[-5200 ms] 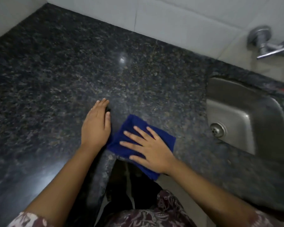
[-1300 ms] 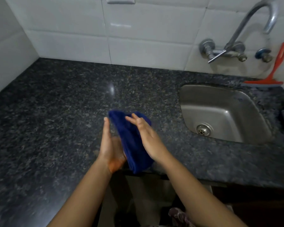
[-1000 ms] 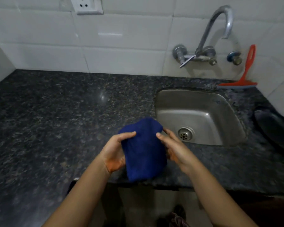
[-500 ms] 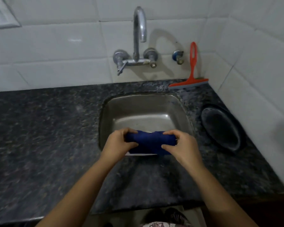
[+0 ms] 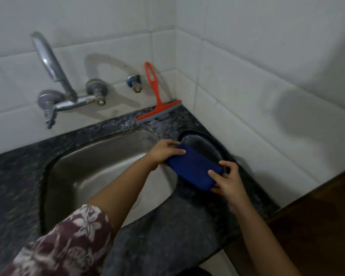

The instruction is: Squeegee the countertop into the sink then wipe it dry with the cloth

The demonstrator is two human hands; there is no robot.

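Two hands: left hand (image 5: 163, 151) and right hand (image 5: 228, 181) each clasp an end of the folded blue cloth (image 5: 193, 168).
Cloth position: above the dark dish (image 5: 217, 144), right of the sink (image 5: 100, 168).
Risk: a loosened end could unfold, trailing onto the counter (image 5: 167, 232) or into the sink.
Squeegee (image 5: 157, 104): leans on the wall, clear of both hands.

Folded dark blue cloth (image 5: 193, 168) held over a black dish, orange squeegee (image 5: 157, 100) propped against tiled wall behind steel sink (image 5: 100, 162), speckled dark countertop (image 5: 167, 236).

White tiled walls (image 5: 247, 56) meet in a dim corner.
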